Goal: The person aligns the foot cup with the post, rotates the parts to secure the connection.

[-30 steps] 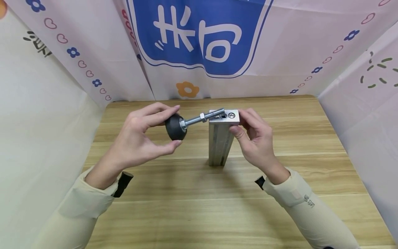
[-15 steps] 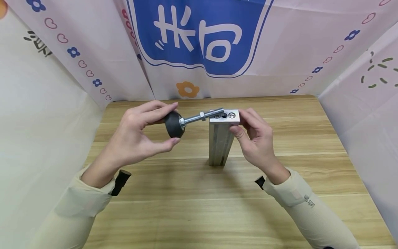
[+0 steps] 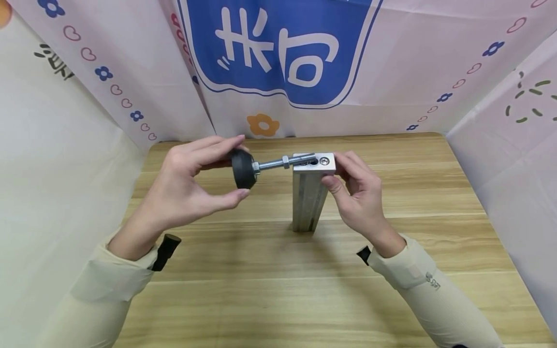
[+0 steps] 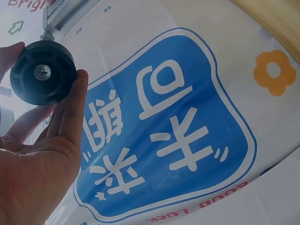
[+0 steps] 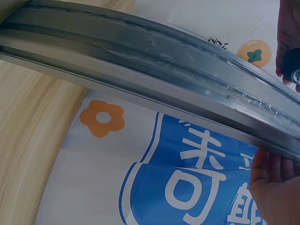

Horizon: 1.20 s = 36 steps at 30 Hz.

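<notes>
My left hand [image 3: 184, 179] pinches the black round base of a leveling foot [image 3: 243, 169] between thumb and fingers. Its threaded stud points right, nearly level, carrying a hex nut [image 3: 285, 162] midway. The stud's tip overlaps a silver end plate [image 3: 330, 166], which has a central hole and screws beside it. This plate caps an upright grooved aluminum profile [image 3: 306, 198] standing on the table. With thumb and fingers my right hand [image 3: 359, 186] grips the plate end. A cross-head screw [image 4: 43, 72] shows in the base's underside in the left wrist view.
The wood-grain table [image 3: 270, 299] runs back to a printed white cloth [image 3: 404, 72] hanging behind it. More cloth [image 3: 52, 145] closes in the left side, and another sheet [image 3: 522, 164] the right.
My left hand has shifted slightly left and up, and the leveling foot has swung to lie more nearly level. The right hand and profile stay put.
</notes>
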Each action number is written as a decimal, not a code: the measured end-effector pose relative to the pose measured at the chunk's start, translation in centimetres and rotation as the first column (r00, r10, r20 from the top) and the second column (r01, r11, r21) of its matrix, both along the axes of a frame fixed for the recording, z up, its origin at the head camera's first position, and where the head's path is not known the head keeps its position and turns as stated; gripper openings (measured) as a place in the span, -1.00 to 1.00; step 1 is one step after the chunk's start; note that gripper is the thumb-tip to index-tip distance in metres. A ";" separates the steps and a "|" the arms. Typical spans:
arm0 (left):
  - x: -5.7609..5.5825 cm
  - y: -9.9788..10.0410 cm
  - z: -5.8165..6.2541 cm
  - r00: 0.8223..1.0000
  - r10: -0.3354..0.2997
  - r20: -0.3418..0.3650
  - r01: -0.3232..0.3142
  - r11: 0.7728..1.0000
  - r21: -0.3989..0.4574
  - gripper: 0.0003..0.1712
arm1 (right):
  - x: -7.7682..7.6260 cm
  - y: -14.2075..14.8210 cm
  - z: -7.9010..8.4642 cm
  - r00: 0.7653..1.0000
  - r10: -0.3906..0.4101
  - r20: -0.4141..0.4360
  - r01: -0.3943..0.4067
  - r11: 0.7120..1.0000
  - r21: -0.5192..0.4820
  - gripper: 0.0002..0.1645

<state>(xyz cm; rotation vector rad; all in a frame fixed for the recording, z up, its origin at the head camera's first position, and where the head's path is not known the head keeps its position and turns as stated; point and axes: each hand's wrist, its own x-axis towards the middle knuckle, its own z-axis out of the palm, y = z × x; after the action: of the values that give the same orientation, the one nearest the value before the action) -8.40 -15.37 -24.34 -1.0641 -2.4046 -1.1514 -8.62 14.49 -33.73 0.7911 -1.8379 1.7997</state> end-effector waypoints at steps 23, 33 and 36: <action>-0.1 0.4 0.7 0.995 0.001 0.097 -0.023 0.974 0.225 -0.16 | 0.0 0.1 -0.1 1.000 -0.002 0.004 0.002 1.000 0.009 -0.33; -0.2 0.7 1.0 0.992 0.014 0.122 -0.049 0.956 0.289 -0.18 | 0.0 0.1 -0.1 1.000 -0.007 0.010 0.007 1.000 0.012 -0.35; -0.3 0.8 1.1 0.991 0.014 0.135 -0.056 0.949 0.311 -0.19 | 0.0 0.1 -0.1 1.000 -0.007 0.015 0.006 1.000 0.008 -0.37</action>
<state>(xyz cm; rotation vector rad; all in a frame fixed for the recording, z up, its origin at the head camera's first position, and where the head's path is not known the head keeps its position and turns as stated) -8.69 -14.53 -23.21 -0.8628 -2.2193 -1.5715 -8.59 14.58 -33.87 0.7751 -1.8560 1.8007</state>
